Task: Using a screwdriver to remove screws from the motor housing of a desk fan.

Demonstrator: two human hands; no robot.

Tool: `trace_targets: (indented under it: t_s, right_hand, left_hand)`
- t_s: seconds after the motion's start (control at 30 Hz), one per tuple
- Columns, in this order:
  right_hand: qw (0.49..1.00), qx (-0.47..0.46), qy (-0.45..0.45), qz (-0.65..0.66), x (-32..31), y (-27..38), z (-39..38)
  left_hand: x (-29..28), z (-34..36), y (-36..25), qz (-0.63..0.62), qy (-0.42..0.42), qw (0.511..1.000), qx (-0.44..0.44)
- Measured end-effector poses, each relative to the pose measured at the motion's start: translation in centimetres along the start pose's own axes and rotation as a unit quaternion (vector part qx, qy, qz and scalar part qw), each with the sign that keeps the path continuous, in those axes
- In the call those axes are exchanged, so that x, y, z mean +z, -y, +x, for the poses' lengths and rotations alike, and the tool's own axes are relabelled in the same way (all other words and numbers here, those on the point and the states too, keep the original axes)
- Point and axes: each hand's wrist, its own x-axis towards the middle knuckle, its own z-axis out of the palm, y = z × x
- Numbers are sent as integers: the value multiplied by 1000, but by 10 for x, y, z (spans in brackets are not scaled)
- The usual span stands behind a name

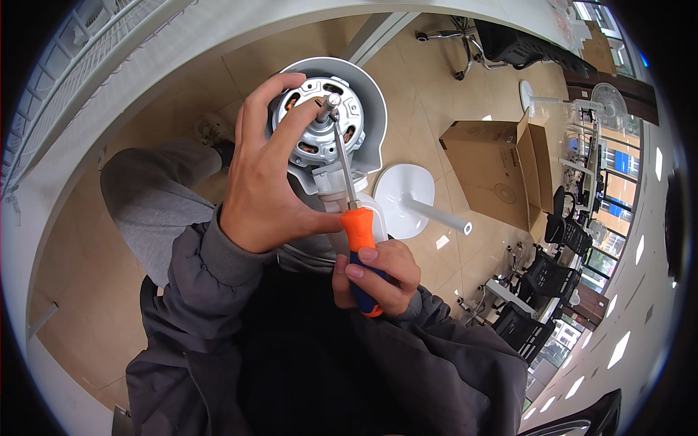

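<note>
1. While the floor (451, 102) of pale tiles carries everything around the person, nothing carries the work itself: it is held up in the air over the person's lap, between the two hands.
2. The cardboard box (488, 168) lies open on the floor to the right, with a white round base and pole (407, 198) between it and the person.
3. The fan motor unit (331, 123), grey housing with its silver motor face turned up toward the camera, sits above the lap, its shaft (331, 102) pointing at the viewer.
4. The left hand (265, 174) wraps the housing from the left, fingers curled over the motor face, apparently to steady it against the tool's push.
5. The right hand (378, 276) is closed around the handle of the screwdriver (358, 232), orange and blue; its long axis runs from the handle at the chest up and slightly left, the tip meeting the motor face beside the shaft.
</note>
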Motion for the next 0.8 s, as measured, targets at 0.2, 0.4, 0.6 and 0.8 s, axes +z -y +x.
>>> trace_targets:
  t_s: [0.2, 0.4, 0.6, 0.8]
  right_hand:
    - [1000, 3, -4, 1, 1, -1, 0]
    - [1000, 13, 5, 3, 0, 2, 0]
    - [1000, 2, 23, 10, -4, -1, -3]
    - [999, 23, 25, 23, -4, 3, -3]
  left_hand:
    - [-2, 1, -1, 13, 10, 1000, -9]
    - [-1, 0, 2, -3, 6, 1000, -9]
    - [-1, -2, 0, 2, 10, 1000, -7]
    - [0, 0, 1, 1, 5, 1000, -2]
